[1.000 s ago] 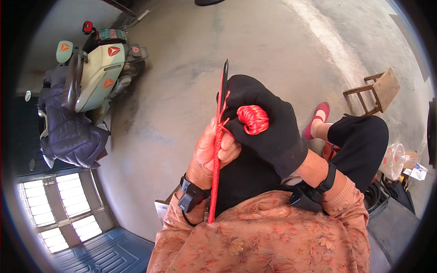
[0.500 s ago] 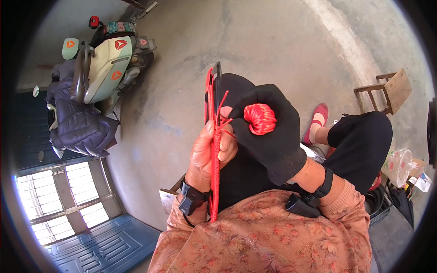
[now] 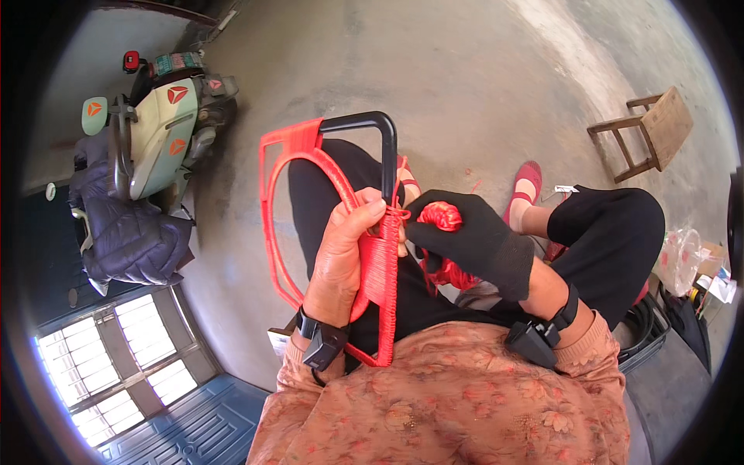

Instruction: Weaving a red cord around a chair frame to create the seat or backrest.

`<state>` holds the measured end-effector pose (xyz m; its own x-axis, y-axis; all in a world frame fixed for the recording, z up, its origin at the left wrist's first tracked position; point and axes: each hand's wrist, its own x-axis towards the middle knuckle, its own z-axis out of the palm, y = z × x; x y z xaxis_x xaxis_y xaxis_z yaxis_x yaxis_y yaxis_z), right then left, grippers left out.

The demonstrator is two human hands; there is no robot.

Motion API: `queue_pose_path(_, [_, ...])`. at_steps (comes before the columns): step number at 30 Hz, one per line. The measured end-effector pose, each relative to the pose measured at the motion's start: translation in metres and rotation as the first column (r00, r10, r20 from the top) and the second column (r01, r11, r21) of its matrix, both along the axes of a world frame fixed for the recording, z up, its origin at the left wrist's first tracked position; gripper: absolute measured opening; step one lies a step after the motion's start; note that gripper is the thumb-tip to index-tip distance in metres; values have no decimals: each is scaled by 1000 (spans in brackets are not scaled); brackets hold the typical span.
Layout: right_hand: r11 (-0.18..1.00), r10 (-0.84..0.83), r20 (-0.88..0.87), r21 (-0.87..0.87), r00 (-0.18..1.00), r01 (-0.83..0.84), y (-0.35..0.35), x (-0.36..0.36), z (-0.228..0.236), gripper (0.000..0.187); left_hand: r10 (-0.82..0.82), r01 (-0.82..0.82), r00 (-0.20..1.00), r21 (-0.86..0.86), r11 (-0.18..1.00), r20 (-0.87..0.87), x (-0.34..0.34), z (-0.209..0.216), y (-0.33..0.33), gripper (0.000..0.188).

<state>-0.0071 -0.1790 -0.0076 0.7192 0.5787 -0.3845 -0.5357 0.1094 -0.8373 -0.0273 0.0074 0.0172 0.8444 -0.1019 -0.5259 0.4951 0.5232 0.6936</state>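
A squarish frame [image 3: 387,318] with an oval ring inside it is mostly wrapped in red cord, while its upper right corner shows bare black. My left hand [image 3: 339,244] is closed on the frame's right side, thumb pressed where the wrapping meets the black bar. In a black glove, my right hand [image 3: 488,244] grips a coiled bundle of red cord [image 3: 442,215], part of which shows below the fingers. The gloved fingertips are close to the frame's right side, near short loose cord ends [image 3: 397,211]. The palm side of the glove is hidden.
My knees in dark trousers lie beneath the frame. A small wooden stool [image 3: 651,132] stands on the concrete floor at the right. A scooter [image 3: 163,139] draped with a dark padded jacket [image 3: 139,225] is at the left. Plastic bags [image 3: 678,260] sit at the far right.
The frame has turned from edge-on to showing its broad face. My right hand has moved slightly down, and its grip on the cord bundle has rotated.
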Motion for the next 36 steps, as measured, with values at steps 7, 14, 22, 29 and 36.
queue_pose_path(7, [943, 274, 181, -245, 944, -227, -52, -10, -22, 19, 79, -81, 993, -12, 997, -83, 2, -11, -10, 19])
queue_pose_path(14, [959, -1, 26, -282, 1000, 8, -81, -12, -18, 17, 42, -54, 993, -101, 993, -111, 4, -19, -6, 19])
queue_pose_path(22, [879, -311, 169, -323, 935, 351, -61, -12, -16, 25, -37, 30, 995, -82, 996, -91, 4, -25, 1, 16])
queue_pose_path(29, [996, 92, -13, -16, 996, -92, -10, -9, -14, 28, -109, 107, 994, -51, 993, -22, 6, -21, 0, 17])
queue_pose_path(36, [949, -286, -24, 133, 958, 286, -30, -11, -10, 19, -209, 206, 978, -105, 973, -21, 4, -16, 2, 11])
